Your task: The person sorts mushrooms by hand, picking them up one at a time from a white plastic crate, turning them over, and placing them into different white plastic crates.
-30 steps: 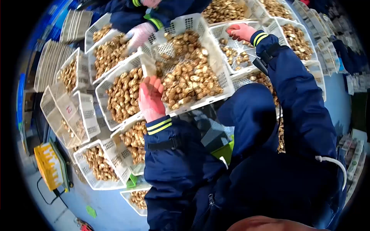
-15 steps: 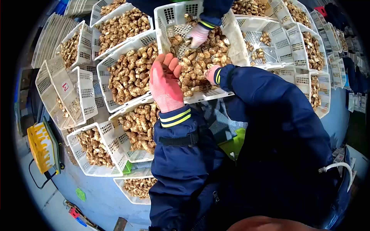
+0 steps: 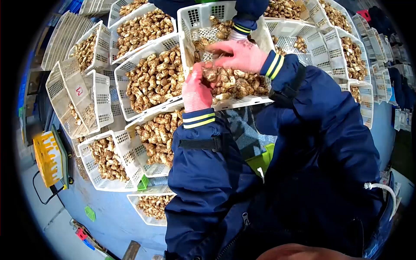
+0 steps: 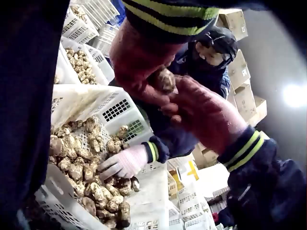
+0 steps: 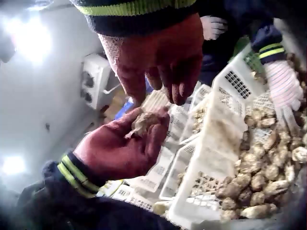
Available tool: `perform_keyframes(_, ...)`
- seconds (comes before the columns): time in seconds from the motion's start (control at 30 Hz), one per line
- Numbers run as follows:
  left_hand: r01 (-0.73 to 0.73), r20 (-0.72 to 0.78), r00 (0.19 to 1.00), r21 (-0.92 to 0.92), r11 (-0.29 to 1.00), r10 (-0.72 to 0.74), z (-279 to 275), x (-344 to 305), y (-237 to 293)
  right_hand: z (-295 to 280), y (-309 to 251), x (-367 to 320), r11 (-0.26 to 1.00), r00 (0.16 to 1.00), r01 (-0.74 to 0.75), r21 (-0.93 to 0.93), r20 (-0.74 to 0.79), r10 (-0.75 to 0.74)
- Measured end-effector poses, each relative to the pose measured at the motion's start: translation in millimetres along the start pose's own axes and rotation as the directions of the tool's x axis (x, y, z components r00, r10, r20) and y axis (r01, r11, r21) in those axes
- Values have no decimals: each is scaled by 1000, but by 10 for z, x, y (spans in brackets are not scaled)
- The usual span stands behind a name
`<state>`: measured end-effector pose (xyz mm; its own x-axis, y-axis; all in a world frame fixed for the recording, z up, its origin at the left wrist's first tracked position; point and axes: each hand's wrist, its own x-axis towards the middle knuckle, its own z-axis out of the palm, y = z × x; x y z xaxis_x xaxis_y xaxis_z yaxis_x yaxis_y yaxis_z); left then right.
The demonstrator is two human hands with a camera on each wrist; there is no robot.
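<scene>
At upper centre of the head view, the pink-gloved left hand (image 3: pixel 197 90) holds a knobbly brown-and-white mushroom (image 5: pixel 144 123) over a white perforated plastic crate (image 3: pixel 261 37). In the right wrist view, the mushroom's long axis slants from lower left to upper right. The pink-gloved right hand (image 3: pixel 245 56) is close above, fingers loosely bent; contact is unclear.

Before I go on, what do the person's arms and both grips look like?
The left grip and right grip wear pink gloves. The sleeves are navy, slightly shiny, with two yellow stripes at each cuff. A black strap circles each sleeve.
</scene>
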<state>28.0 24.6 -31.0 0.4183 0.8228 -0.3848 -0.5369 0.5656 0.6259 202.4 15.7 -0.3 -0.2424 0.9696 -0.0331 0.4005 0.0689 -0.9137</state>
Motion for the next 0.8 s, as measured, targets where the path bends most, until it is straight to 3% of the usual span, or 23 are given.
perform_keyframes(0.07, -14, -9, 1000, 14, 1000, 14, -24, 7, 17, -117, 297, 80, 926, 985, -167, -338, -22, 169)
perform_keyframes(0.1, -9, -15, 1000, 6, 1000, 9, -6, -4, 36, -126, 487, 101, 814, 959, -206, -543, 55, 279)
perform_keyframes(0.13, -3, -22, 1000, -2, 1000, 3, 9, -14, 57, -74, 688, 136, 671, 880, -244, -701, 131, 457)
perform_keyframes(0.17, -20, 23, 1000, 7, 1000, 19, 20, -35, 65, -12, 974, 155, 684, 813, -184, -706, 282, 509)
perform_keyframes(0.2, -18, 15, 1000, 8, 1000, 18, 12, -35, 67, 111, 1075, 160, 634, 758, -177, -753, 307, 576)
perform_keyframes(0.3, -11, 99, 995, 54, 998, 6, 66, -44, 75, 382, 1318, 188, 539, 692, 22, -842, 402, 600)
perform_keyframes(0.43, -2, 77, 997, 40, 999, -1, 90, -6, 76, 644, 1684, 151, 435, 699, 120, -892, 388, 601)
perform_keyframes(0.5, -88, 91, 993, 125, 988, 77, 82, -8, 65, 623, 1780, 161, 455, 739, 97, -885, 370, 562)
perform_keyframes(0.57, -46, 52, 998, 41, 998, 44, 49, 32, 78, 491, 1560, 161, 529, 838, 148, -836, 390, 382)
perform_keyframes(0.6, 1, 8, 1000, -43, 999, 0, 20, 39, 68, 434, 1383, 180, 598, 860, 44, -800, 335, 385)
perform_keyframes(0.63, 11, -69, 997, -36, 999, -14, 0, 47, 39, 308, 1134, 182, 723, 767, -281, -631, 305, 564)
perform_keyframes(0.67, -17, -86, 996, 30, 999, 19, 21, 31, 43, 185, 942, 199, 706, 630, -586, -398, 324, 706)
perform_keyframes(0.7, -12, -94, 995, 53, 999, 17, 50, 2, 57, 74, 886, 139, 784, 711, -611, -110, 361, 604)
perform_keyframes(0.73, -10, -102, 995, 76, 997, 17, 79, -32, 76, -27, 822, 66, 741, 719, -659, 129, 397, 570)
perform_keyframes(0.8, 47, -68, 997, 173, 984, -36, 34, -15, 57, -177, 367, -99, 702, 762, -635, 322, 408, 502)
